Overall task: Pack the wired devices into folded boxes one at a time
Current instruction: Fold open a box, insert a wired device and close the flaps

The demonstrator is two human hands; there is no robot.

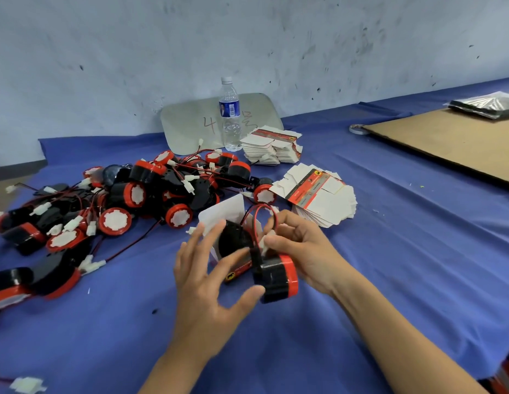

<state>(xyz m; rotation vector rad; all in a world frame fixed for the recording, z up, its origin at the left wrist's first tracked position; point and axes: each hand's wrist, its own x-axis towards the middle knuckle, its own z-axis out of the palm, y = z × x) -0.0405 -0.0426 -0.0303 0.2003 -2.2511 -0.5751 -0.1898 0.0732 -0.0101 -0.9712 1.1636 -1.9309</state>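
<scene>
Fingers (191, 247) of the left hand (208, 282) are spread and nearly straight, a little blurred. They reach beside the open box (229, 213), and the thumb tip touches the lower edge of the wired device (276, 277). This hand does not close on anything. The right hand (300, 247) has its fingers curled, and the fingertips pinch the white connector (266, 240) at the end of the device's wire (262, 208), which makes a red and black loop above the hand.

The device, black with a red face, sits between both hands just above the blue cloth (375, 280), with its red face turned toward the right palm. Its upper black part seems to be at the mouth of the box, but how far inside I cannot tell. The box stands with a white flap up and a red printed side low, between the hands.

To the left lies a big pile of devices (120, 200) with tangled wires. Behind the hands are two stacks of flat boxes (318, 194), and a water bottle (230, 115) stands before a grey board (188, 123) that leans on the wall. At the far right lies a cardboard sheet (446, 146).
</scene>
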